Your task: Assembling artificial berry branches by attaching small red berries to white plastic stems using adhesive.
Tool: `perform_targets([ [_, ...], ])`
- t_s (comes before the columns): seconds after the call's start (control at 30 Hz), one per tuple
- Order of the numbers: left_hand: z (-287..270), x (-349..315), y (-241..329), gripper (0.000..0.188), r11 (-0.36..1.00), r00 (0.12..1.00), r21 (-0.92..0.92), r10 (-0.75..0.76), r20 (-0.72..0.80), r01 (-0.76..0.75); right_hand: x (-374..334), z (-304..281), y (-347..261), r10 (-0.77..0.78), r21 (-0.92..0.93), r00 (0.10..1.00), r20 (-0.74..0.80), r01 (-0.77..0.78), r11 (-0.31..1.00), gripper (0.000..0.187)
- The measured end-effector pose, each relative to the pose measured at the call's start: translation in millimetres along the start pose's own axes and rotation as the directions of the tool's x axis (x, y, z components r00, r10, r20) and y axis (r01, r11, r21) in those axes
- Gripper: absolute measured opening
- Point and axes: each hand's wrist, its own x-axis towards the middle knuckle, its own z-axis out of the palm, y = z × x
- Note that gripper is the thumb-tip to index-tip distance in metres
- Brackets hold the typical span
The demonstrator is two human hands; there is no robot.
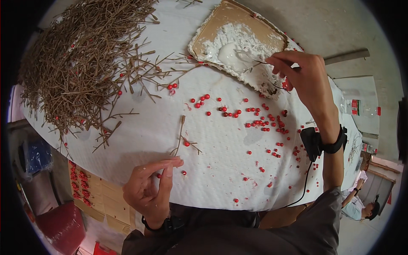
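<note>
My left hand [148, 187] is low over the front of the white-covered table, thumb and forefinger pinched at the lower end of a small forked brown twig [182, 129]. A red berry [186, 143] sits by the twig's fork, and another red berry [159, 175] shows between the fingers. Farther off to the right, my right hand [299, 74] pinches a thin dark twig [259, 63] above white paste [238, 53]. That paste lies thickly on a tan tray [225, 18] with a crusted rim. Whether the twig's tips touch the paste I cannot tell.
A big heap of brown twigs [80, 63] covers the table's far left. Many loose red berries [259, 123] lie scattered across the middle and right. A black cable [307, 182] runs from my right wrist. Berry bunches lie on cardboard [102, 191] at lower left. Another person [359, 204] is at far right.
</note>
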Motion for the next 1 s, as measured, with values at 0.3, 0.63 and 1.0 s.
perform_targets([
  [0.3,1,1,4,0.007,0.998,1.000,0.063,0.001,0.028,-0.003,2,6,13,-0.564,-0.484,0.826,-0.020,0.485,0.728,0.014],
  [0.63,2,1,5,0.006,1.000,1.000,0.014,0.003,0.004,-0.003,-8,-6,6,-0.354,-0.196,0.893,-0.279,0.308,0.931,0.011],
  [1.0,2,0,2,0.005,0.999,0.999,-0.008,0.035,0.014,-0.035,-17,10,11,-0.645,-0.323,0.738,-0.198,0.572,0.754,0.018],
])
